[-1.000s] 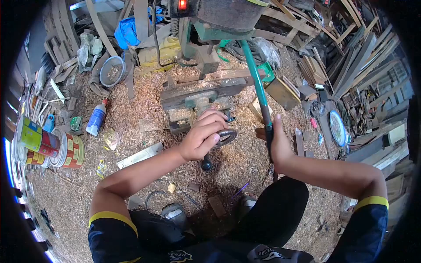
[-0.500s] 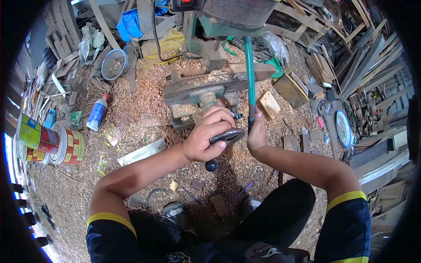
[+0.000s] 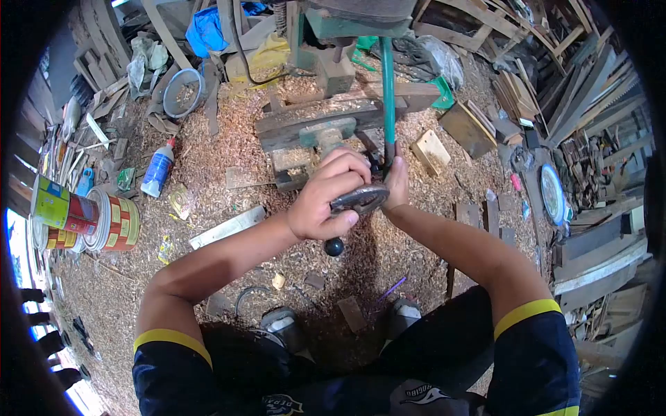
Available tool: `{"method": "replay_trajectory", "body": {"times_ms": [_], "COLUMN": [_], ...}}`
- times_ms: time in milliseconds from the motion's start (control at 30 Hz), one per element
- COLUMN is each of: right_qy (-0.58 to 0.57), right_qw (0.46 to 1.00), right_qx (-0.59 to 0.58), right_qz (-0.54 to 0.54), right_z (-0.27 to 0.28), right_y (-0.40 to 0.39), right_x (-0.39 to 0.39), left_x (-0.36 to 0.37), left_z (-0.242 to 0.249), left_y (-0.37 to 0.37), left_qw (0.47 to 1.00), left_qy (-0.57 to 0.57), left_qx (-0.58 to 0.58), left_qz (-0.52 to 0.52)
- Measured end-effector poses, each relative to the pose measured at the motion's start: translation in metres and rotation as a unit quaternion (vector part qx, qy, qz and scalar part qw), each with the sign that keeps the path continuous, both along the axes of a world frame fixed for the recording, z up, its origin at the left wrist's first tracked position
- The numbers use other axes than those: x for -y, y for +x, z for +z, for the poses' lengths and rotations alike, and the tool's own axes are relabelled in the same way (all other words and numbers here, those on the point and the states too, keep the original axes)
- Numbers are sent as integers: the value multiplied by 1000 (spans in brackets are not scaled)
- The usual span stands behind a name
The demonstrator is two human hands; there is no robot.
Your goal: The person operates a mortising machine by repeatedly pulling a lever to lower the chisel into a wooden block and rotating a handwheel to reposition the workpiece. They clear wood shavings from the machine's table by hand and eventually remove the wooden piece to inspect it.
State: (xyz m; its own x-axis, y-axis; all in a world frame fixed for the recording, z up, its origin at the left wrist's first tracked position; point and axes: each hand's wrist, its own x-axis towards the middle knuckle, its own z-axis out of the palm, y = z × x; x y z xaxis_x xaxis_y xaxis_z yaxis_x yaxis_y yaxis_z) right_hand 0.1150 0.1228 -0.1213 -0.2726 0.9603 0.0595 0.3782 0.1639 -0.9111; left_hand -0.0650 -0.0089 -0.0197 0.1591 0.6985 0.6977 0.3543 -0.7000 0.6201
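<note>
My left hand (image 3: 326,197) is closed around the rim of a dark metal handwheel (image 3: 361,199), whose round black knob (image 3: 334,247) sticks out below. Upright along the dark lower end of a long green lever (image 3: 388,90), my right hand (image 3: 396,186) presses with its palm side, fingers stretched; some fingers are partly hidden. Beyond my hands, a metal vise jaw (image 3: 327,133) bears against a dark timber beam (image 3: 277,134) strewn with shavings. The green machine head (image 3: 357,21) hangs above, its bit (image 3: 338,54) over a wooden block (image 3: 336,73).
Wood shavings cover the floor. Paint cans (image 3: 114,220) and a blue-and-white bottle (image 3: 158,168) stand at left. A pale wood block (image 3: 431,150) and a dark board (image 3: 468,130) lie right of the lever. Stacked timber (image 3: 590,104) lines the right side.
My right hand and the lever's lower end have moved left and away from me, closer to the handwheel. My left hand stays on the wheel. The whole view has shifted slightly.
</note>
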Motion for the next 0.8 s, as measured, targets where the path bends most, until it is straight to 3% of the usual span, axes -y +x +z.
{"method": "replay_trajectory", "body": {"times_ms": [167, 333, 433, 500, 600, 667, 733, 800], "right_qy": [51, 85, -9, 7, 49, 136, 67, 80], "right_qw": [998, 996, 998, 999, 997, 973, 972, 956], "right_qx": [15, 37, 68, 41, -5, -88, -123, -165], "right_qz": [-13, -13, 7, 25, 67, 165, 190, 228], "right_z": [-9, -12, 43, 64, 149, 190, 253, 295], "right_y": [2, 14, 35, 51, 73, 83, 90, 99], "right_x": [1, 2, 22, 28, 59, 66, 77, 69], "left_x": [7, 20, 34, 42, 50, 52, 52, 52], "left_z": [2, 4, 12, 9, 13, 14, 17, 20], "left_y": [3, 6, 13, 19, 22, 22, 21, 22], "left_qw": [1000, 990, 980, 977, 977, 975, 974, 972], "left_qy": [0, 8, -11, -67, -64, -61, -53, -43], "left_qx": [-21, -64, -100, -77, -93, -128, -144, -160], "left_qz": [17, 127, 174, 190, 181, 170, 168, 164]}}
